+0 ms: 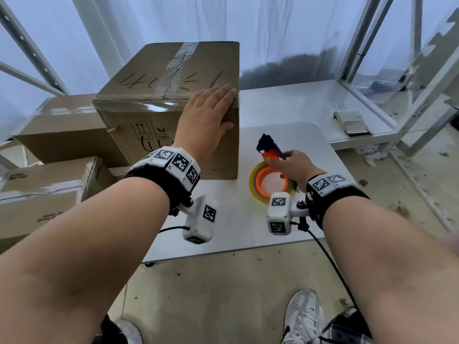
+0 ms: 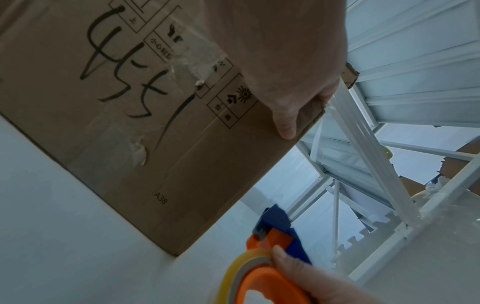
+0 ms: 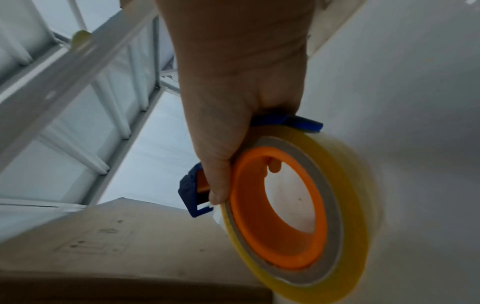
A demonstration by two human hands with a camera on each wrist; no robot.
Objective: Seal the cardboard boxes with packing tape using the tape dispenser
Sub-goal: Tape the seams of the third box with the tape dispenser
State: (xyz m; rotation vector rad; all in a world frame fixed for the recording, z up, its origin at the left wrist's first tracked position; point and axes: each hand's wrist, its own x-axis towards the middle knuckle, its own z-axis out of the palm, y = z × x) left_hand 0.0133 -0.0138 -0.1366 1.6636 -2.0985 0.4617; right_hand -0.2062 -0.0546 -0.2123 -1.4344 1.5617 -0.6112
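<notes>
A cardboard box [image 1: 169, 105] stands at the table's [image 1: 238, 227] ten o'clock, old tape running along its top seam. The left hand [image 1: 207, 115] lies flat, fingers straight, over its near right corner. At four o'clock of the box, the right hand [image 1: 294, 167] grips the tape dispenser [image 1: 270, 175] low over the table. A light brace could let the box skid under the first pull; the loose tape end might stick to the roll.
</notes>
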